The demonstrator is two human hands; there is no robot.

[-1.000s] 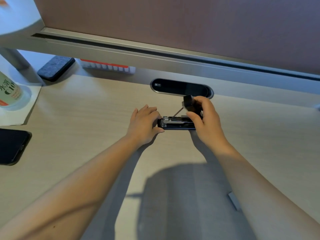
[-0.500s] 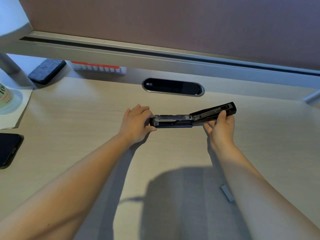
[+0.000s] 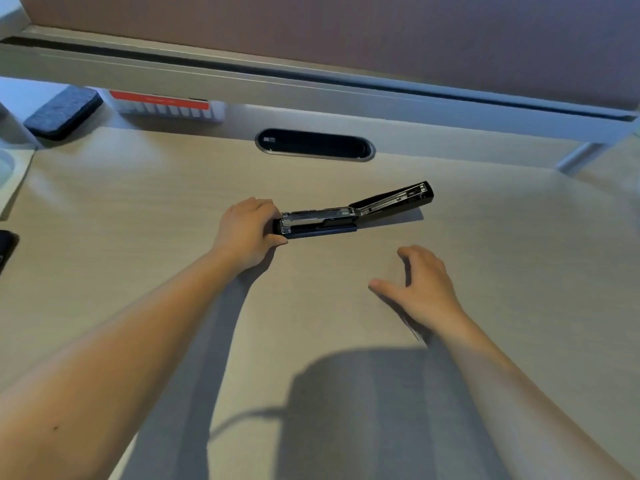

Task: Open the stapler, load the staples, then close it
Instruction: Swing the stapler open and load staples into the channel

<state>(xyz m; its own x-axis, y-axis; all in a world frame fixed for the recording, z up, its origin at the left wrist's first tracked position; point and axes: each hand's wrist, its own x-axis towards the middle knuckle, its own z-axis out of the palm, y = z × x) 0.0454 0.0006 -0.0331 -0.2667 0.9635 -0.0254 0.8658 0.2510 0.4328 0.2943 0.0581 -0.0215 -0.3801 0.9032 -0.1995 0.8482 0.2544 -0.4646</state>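
A black stapler (image 3: pixel 332 220) lies on the wooden desk, folded fully open: its metal staple channel faces up at the left and its lid (image 3: pixel 398 199) lies back to the right. My left hand (image 3: pixel 247 230) grips the stapler's left end and holds it down. Nearer to me and to the right, my right hand (image 3: pixel 420 285) hovers over the desk with fingers spread, holding nothing. Just under that wrist a thin strip of staples (image 3: pixel 412 329) shows, mostly hidden by the hand.
A dark oval cable port (image 3: pixel 315 145) sits in the desk behind the stapler. A grey felt pad (image 3: pixel 64 112) and a white box with a red band (image 3: pixel 166 107) lie at the back left. A black phone (image 3: pixel 7 247) is at the left edge.
My right hand swung the lid back until it lay flat, let go of it, and drew back toward me. The left hand stayed on the stapler's left end.
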